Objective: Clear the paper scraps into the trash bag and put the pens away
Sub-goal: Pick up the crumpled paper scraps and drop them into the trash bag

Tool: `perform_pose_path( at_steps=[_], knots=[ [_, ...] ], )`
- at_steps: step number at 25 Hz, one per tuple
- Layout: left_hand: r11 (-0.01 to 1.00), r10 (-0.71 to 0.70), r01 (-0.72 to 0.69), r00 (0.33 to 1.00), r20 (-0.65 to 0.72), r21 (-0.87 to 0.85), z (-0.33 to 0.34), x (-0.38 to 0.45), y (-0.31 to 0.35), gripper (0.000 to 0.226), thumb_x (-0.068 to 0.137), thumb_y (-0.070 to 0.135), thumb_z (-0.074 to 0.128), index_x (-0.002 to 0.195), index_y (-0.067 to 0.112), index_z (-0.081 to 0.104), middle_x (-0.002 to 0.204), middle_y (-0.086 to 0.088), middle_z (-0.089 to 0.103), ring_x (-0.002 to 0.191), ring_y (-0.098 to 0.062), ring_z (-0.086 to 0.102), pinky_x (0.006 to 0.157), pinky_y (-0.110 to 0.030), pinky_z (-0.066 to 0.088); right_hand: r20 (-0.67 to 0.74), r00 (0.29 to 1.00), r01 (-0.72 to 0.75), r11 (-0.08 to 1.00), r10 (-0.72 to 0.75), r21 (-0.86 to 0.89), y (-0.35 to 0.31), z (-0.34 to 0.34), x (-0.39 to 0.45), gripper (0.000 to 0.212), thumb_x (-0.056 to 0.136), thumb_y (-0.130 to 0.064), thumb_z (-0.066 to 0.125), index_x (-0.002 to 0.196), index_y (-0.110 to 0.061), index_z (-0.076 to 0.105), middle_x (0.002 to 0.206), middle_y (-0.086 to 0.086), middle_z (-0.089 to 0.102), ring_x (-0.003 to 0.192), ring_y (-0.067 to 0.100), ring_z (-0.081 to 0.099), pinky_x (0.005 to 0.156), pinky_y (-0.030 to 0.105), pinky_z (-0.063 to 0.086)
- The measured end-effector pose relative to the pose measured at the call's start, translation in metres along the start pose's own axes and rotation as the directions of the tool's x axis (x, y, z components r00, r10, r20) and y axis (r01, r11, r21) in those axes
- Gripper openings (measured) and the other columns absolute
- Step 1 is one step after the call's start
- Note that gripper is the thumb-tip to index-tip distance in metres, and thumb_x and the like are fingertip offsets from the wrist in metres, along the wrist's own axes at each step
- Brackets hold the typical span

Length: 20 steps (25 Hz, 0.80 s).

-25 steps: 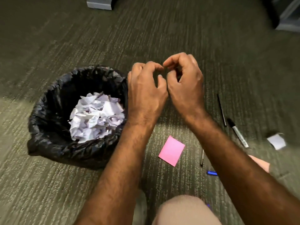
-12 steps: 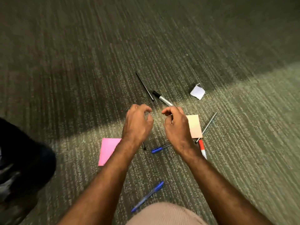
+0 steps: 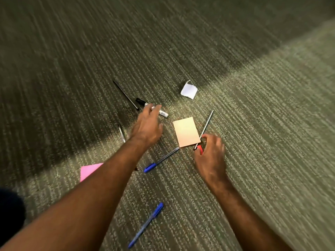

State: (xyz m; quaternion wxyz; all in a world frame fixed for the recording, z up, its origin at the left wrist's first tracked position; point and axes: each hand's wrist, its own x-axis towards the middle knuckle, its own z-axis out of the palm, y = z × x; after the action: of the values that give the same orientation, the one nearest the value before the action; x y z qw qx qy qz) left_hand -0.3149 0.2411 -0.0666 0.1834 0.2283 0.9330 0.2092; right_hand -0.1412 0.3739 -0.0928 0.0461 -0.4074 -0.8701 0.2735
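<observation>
Pens and paper lie scattered on the carpet. My left hand (image 3: 147, 125) reaches forward, fingers spread over a black-capped marker (image 3: 164, 113). My right hand (image 3: 210, 154) hovers open over a red-capped pen (image 3: 199, 148), beside an orange sticky note (image 3: 186, 132). A thin silver pen (image 3: 206, 125) lies right of that note. A white paper scrap (image 3: 189, 90) sits farther off. Two blue pens (image 3: 160, 161) (image 3: 146, 224) lie nearer me. A pink note (image 3: 88, 170) is partly hidden by my left forearm. A black stick pen (image 3: 126, 95) lies left of the marker.
A small silver pen (image 3: 121, 133) lies left of my left wrist. The dark edge of the trash bag (image 3: 10, 211) shows at the lower left. Striped carpet (image 3: 253, 124) stretches in all directions.
The view swung right, away from the trash bag. Both hands uncurled and moved apart, the left forward over the marker, the right down toward the red-capped pen.
</observation>
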Motion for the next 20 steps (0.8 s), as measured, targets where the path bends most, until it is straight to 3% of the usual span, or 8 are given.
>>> perform_pose_path(
  at_steps=[3, 6, 9, 12, 17, 20],
  knots=[
    [0.996, 0.011, -0.015, 0.999, 0.046, 0.086, 0.001, 0.024, 0.005, 0.074, 0.096, 0.0, 0.054, 0.159, 0.025, 0.023, 0.168, -0.004, 0.014, 0.146, -0.028, 0.03, 0.118, -0.042, 0.033, 0.01, 0.999, -0.036, 0.999, 0.036, -0.022, 0.018, 0.001, -0.019, 0.055, 0.088, -0.025, 0.075, 0.136, -0.023, 0.048, 0.134, 0.003, 0.048, 0.113, 0.01, 0.037, 0.093, 0.037, 0.05],
    [0.977, 0.031, -0.042, 0.998, 0.058, 0.21, -0.003, 0.037, 0.006, 0.065, 0.094, -0.004, 0.056, 0.154, 0.016, 0.038, 0.157, -0.011, 0.036, 0.136, -0.029, 0.04, 0.116, -0.038, 0.033, 0.015, 0.998, -0.062, 0.998, 0.062, 0.018, 0.027, 0.0, -0.024, 0.051, 0.09, -0.022, 0.072, 0.136, -0.023, 0.049, 0.133, 0.003, 0.049, 0.114, 0.011, 0.039, 0.098, 0.037, 0.05],
    [0.968, 0.049, -0.055, 0.998, 0.029, 0.244, 0.0, 0.037, 0.008, 0.056, 0.095, -0.005, 0.054, 0.147, 0.017, 0.049, 0.151, -0.011, 0.043, 0.131, -0.027, 0.043, 0.114, -0.037, 0.036, 0.046, 0.998, -0.042, 0.999, 0.041, 0.021, 0.027, -0.002, -0.023, 0.041, 0.093, -0.025, 0.07, 0.13, -0.026, 0.052, 0.124, -0.003, 0.05, 0.111, 0.01, 0.043, 0.096, 0.036, 0.052],
    [0.978, 0.095, -0.099, 0.995, 0.031, 0.182, 0.01, 0.027, 0.01, 0.05, 0.097, -0.006, 0.053, 0.139, 0.02, 0.057, 0.148, -0.008, 0.044, 0.129, -0.021, 0.041, 0.113, -0.033, 0.04, 0.073, 0.997, -0.019, 0.999, 0.016, 0.039, 0.018, -0.009, -0.012, 0.034, 0.095, -0.029, 0.066, 0.126, -0.028, 0.053, 0.116, -0.008, 0.048, 0.108, 0.013, 0.053, 0.087, 0.033, 0.055],
    [0.984, 0.167, -0.171, 0.983, 0.078, 0.051, 0.02, 0.004, 0.012, 0.048, 0.099, 0.005, 0.058, 0.143, 0.023, 0.052, 0.151, 0.001, 0.04, 0.124, -0.014, 0.046, 0.111, -0.033, 0.044, 0.024, 0.995, 0.094, 0.988, -0.098, 0.123, -0.027, -0.008, 0.058, 0.03, 0.099, -0.028, 0.06, 0.128, -0.024, 0.054, 0.129, -0.002, 0.051, 0.108, 0.014, 0.056, 0.084, 0.033, 0.057],
    [0.982, 0.184, -0.184, 0.983, 0.01, -0.041, 0.019, -0.008, 0.008, 0.044, 0.099, 0.019, 0.06, 0.141, 0.026, 0.052, 0.152, 0.002, 0.041, 0.12, -0.012, 0.052, 0.107, -0.032, 0.046, 0.012, 0.983, 0.182, 0.973, -0.185, 0.142, -0.063, 0.003, 0.106, 0.029, 0.1, -0.025, 0.058, 0.129, -0.02, 0.056, 0.134, 0.005, 0.051, 0.111, 0.018, 0.056, 0.088, 0.036, 0.057]
  ],
)
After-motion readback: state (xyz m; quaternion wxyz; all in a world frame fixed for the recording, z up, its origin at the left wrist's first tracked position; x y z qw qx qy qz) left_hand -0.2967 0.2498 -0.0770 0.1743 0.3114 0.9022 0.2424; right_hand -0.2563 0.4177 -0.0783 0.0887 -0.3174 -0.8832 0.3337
